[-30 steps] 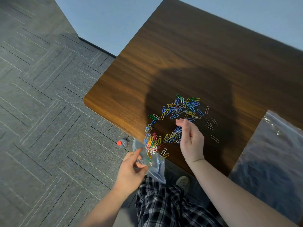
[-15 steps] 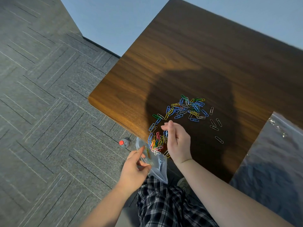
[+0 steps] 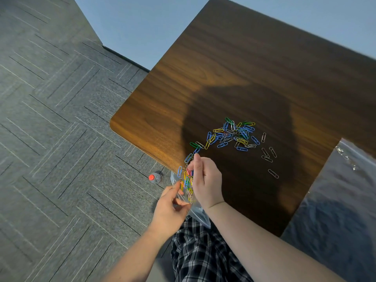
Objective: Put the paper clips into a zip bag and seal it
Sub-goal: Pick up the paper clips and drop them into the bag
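Coloured paper clips point(image 3: 236, 135) lie scattered on the dark wooden table point(image 3: 234, 68). A second bunch of clips point(image 3: 186, 180) sits right at the table's near left edge, spilling over the mouth of a clear zip bag point(image 3: 198, 214). My left hand point(image 3: 169, 208) pinches the bag's rim and holds it just below the table edge. My right hand point(image 3: 205, 180) rests edge-on against the table behind that bunch, fingers curled and pressed to the clips. The bag's lower part hangs over my checked trousers.
A small bottle with a red cap point(image 3: 155, 177) stands on the grey carpet by the table's edge. A shiny plastic-covered surface point(image 3: 345, 190) fills the lower right. A few loose silver clips point(image 3: 268, 155) lie apart on the right.
My right hand has swept a bunch of clips from mid-table toward the near left edge, onto the bag's mouth. My left hand has kept the bag at the edge.
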Demonstrator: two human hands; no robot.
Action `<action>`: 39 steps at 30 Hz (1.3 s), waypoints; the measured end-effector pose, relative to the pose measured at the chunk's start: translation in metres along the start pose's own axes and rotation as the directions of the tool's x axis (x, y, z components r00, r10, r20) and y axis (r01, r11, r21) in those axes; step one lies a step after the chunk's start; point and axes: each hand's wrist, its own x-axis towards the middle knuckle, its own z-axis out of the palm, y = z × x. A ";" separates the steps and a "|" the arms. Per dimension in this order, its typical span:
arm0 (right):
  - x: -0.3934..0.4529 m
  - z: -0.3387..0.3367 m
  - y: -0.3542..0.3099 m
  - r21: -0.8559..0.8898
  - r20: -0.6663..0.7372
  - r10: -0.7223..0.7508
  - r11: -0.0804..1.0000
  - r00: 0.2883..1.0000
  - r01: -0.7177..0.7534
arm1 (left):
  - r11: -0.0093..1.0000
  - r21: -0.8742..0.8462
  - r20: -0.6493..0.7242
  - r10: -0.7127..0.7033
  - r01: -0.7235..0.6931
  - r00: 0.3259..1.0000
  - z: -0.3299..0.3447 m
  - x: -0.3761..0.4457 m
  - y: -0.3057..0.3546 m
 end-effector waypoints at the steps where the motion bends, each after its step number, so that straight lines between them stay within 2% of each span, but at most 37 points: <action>1: -0.003 0.002 -0.001 0.003 0.005 -0.002 1.000 1.000 0.002 | 1.000 0.008 -0.001 0.004 -0.004 1.000 -0.001 0.000 0.000; 14: -0.025 0.007 -0.006 0.043 0.066 0.033 0.998 0.997 -0.036 | 0.997 0.056 -0.017 0.060 -0.059 0.998 -0.011 -0.002 0.000; 18: -0.034 0.008 -0.013 0.059 0.141 0.101 0.992 0.985 -0.110 | 0.997 0.058 -0.017 0.058 -0.057 0.998 -0.013 -0.002 0.001; 22: -0.039 0.007 -0.015 0.089 0.153 0.144 0.983 0.978 -0.159 | 0.998 0.034 -0.020 0.060 -0.059 0.998 -0.012 -0.002 0.006; 29: -0.023 -0.008 -0.017 0.104 0.087 -0.004 0.995 0.996 -0.005 | 0.999 0.019 0.007 0.027 -0.027 1.000 -0.010 -0.004 0.004; 35: 0.014 -0.032 -0.003 -0.009 -0.051 -0.007 1.000 0.999 0.007 | 1.000 -0.006 -0.007 -0.001 0.001 1.000 -0.019 -0.005 0.006; 39: 0.038 -0.045 0.014 -0.068 -0.143 -0.040 0.997 0.989 0.030 | 0.999 0.046 0.005 0.026 -0.026 1.000 -0.026 -0.006 0.007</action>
